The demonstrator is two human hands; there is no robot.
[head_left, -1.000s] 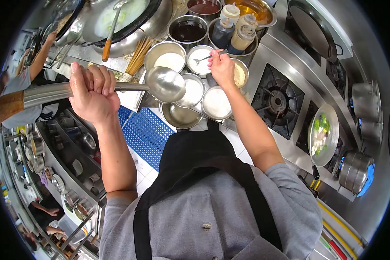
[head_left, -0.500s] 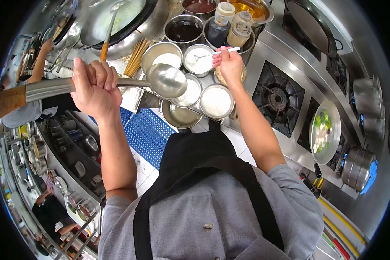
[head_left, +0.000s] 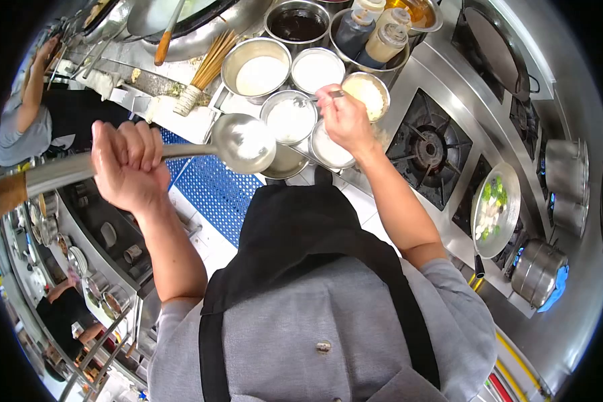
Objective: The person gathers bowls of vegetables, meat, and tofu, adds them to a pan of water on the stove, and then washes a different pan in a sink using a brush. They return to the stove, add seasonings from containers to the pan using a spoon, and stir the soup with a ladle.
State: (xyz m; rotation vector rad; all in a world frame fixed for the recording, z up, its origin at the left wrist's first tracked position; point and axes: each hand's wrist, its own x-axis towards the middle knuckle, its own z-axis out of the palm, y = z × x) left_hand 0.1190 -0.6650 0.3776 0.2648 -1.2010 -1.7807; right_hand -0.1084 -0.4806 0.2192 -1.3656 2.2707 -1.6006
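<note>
My left hand (head_left: 130,164) is wrapped round the metal handle of a large ladle (head_left: 243,143), whose bowl hangs just left of a round container of white powder (head_left: 289,117). A small spoon (head_left: 313,98) is pinched in my right hand (head_left: 345,120), its tip over that same powder. Below my right hand, another container of white contents (head_left: 331,147) is partly hidden. Behind these stand a wider pot of white contents (head_left: 255,72) and a further white-filled container (head_left: 317,70). A container of pale grains (head_left: 366,96) sits right of my right hand's fingers.
Squeeze bottles (head_left: 386,41) and a pot of dark sauce (head_left: 297,25) stand at the back. A wok (head_left: 181,40) is at the upper left. On the right are a burner (head_left: 429,139) and a pan of vegetables (head_left: 496,211). Two other people (head_left: 30,124) (head_left: 67,318) are at the left.
The spoon has moved from the back white-filled container to the nearer powder, with my right hand lower. The ladle and my left hand have shifted left and slightly down in view.
</note>
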